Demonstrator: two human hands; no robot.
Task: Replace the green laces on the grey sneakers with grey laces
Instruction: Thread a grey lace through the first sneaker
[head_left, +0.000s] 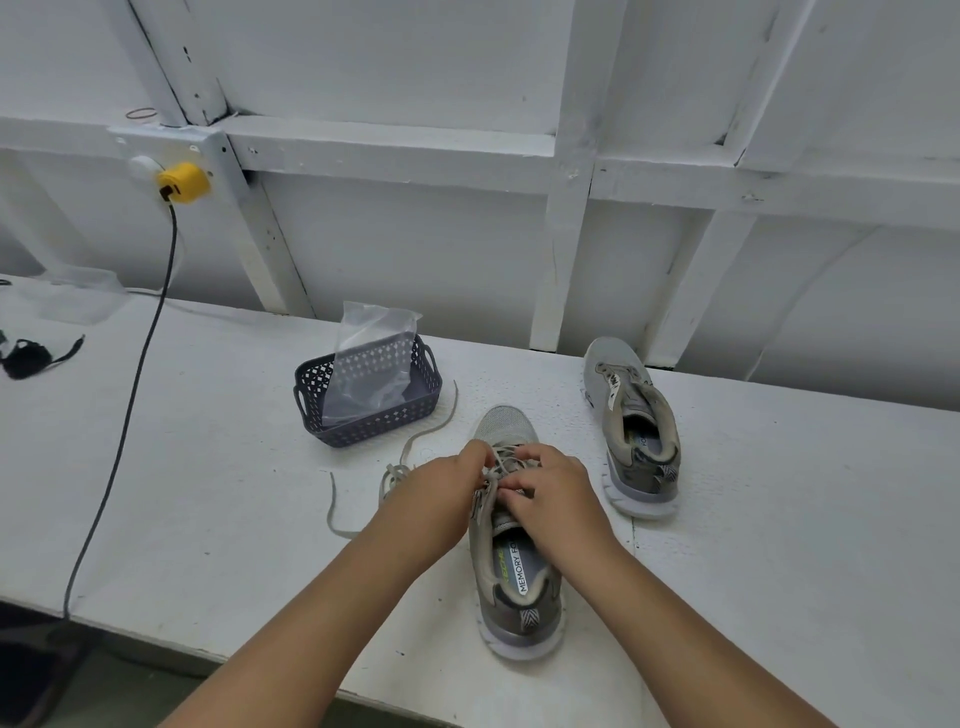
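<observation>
Mesh sneaker (501, 423), perforated plastic basket (363, 415), seemingly

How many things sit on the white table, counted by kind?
Sneakers: 2, one under the hands, one to the right
Baskets: 1
Plastic bags: 1, in the basket
Loose laces: 1
Black cord bundles: 1
Total: 6

On the white tabletop (218, 467), the near grey sneaker (514, 571) lies toe away from the person, with both hands upon its lacing: the left hand (441, 493) on its left side, the right hand (556, 493) on its right. A loose grey lace (410, 452) trails leftward from it. Behind and to the left stands a dark perforated plastic basket (363, 415) holding a clear plastic bag (371, 358). The second grey sneaker (634, 431) lies further back on the right. A dark cable (130, 395) crosses the tabletop at far left.
</observation>
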